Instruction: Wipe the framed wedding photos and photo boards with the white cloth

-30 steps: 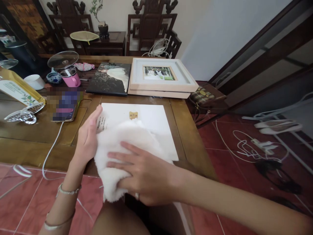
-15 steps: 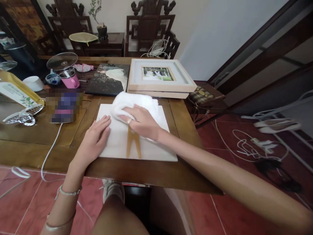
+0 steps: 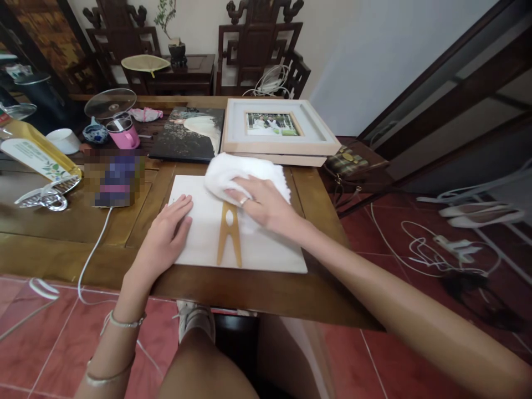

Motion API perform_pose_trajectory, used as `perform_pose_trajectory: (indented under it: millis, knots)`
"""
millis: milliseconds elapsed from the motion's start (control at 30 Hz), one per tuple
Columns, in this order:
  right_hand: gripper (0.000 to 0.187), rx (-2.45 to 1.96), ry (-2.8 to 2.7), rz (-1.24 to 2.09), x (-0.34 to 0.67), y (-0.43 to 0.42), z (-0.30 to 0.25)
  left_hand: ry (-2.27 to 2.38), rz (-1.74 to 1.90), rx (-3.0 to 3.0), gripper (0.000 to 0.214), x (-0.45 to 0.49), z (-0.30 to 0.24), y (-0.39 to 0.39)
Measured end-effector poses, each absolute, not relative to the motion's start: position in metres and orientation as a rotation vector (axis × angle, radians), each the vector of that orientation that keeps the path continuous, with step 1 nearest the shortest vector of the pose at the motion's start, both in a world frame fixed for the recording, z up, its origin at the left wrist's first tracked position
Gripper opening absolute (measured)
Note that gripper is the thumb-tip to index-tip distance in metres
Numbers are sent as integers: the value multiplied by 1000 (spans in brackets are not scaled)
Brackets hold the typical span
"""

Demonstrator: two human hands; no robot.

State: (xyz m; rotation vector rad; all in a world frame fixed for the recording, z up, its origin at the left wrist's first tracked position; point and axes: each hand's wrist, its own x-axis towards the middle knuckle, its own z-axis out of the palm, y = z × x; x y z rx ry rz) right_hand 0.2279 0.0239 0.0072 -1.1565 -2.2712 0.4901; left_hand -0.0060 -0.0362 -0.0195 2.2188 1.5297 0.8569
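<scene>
Under my right hand [image 3: 266, 205] is a bunched white cloth [image 3: 233, 172], which my fingers grip and press on the upper right part of a flat white board [image 3: 266, 255]. A tan, A-shaped piece [image 3: 229, 235] with a small oval hole shows on the board's face, just below the cloth. My left hand [image 3: 170, 227] lies flat at the board's left edge with its fingers stretched out. The board rests near the front edge of the wooden table [image 3: 233, 291]. Part of its upper right is hidden by the cloth and my right arm.
Behind the board lie a dark picture panel [image 3: 191, 133] and light wooden photo frames [image 3: 282, 145]. To the left are a pink mug [image 3: 124, 136], a bottle of yellow liquid [image 3: 54, 158], a clear hair claw [image 3: 47, 197] and a blurred-out item with a white cable [image 3: 93, 255].
My right hand has moved the cloth to the right across the board, uncovering the top of the A-shaped piece. My left hand stays at the board's left edge. The view has shifted slightly.
</scene>
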Motion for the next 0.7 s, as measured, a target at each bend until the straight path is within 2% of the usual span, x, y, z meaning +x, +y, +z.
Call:
perform_pose_trajectory:
  millis: [167,367,500,600,700]
  knots:
    - [29,-1327,-2186,352,280,18,-3,1535,856,2218,42,-6,-21,-37]
    - [20,-996,-2398,267,294,-60,-5,1523,874,2231,42,-5,-21,-37]
    - [21,-606,-2555,384,293,-107,7,1520,865,2232,43,-6,-20,-36]
    - [20,-529,-2624,433,293,-106,14,1521,859,2242,44,-6,-20,-36]
    - [21,-673,-2578,452,289,-77,15,1526,856,2239,43,-6,-21,-36]
